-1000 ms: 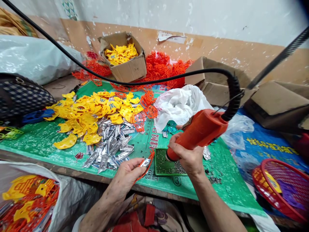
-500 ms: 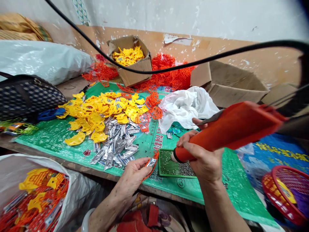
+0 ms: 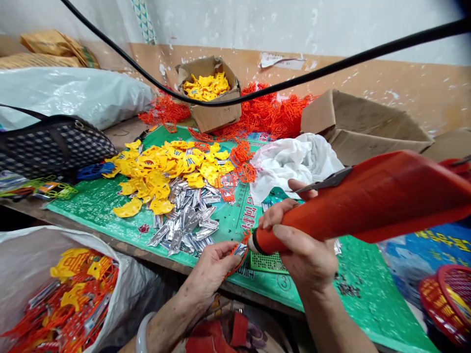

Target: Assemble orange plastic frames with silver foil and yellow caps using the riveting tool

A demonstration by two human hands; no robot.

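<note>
My left hand (image 3: 214,267) pinches an orange plastic part with a silver plate (image 3: 240,250) on it, just past the table's front edge. In my right hand (image 3: 307,255) is a red electric screwdriver (image 3: 324,206), gripped round its body with the tip pointing left. Its pale nose meets or nearly meets the part's right end; contact is hard to make out. Partly hidden under the right hand lies a green perforated tray (image 3: 267,262). Silver plates (image 3: 191,213) and a heap of yellow plastic parts (image 3: 158,166) lie beyond my left hand.
A white sack (image 3: 121,260) of yellow and orange parts stands at lower left. Behind are a carton (image 3: 217,117) of yellow parts, orange frames (image 3: 272,115), a white cloth (image 3: 294,162) and another carton (image 3: 379,144). A black cable (image 3: 221,102) hangs across. Red baskets (image 3: 437,304) stand right.
My right hand has brought the screwdriver left, from over the green tray to the part in my left hand. The view has shifted slightly; the left hand keeps its pinch.
</note>
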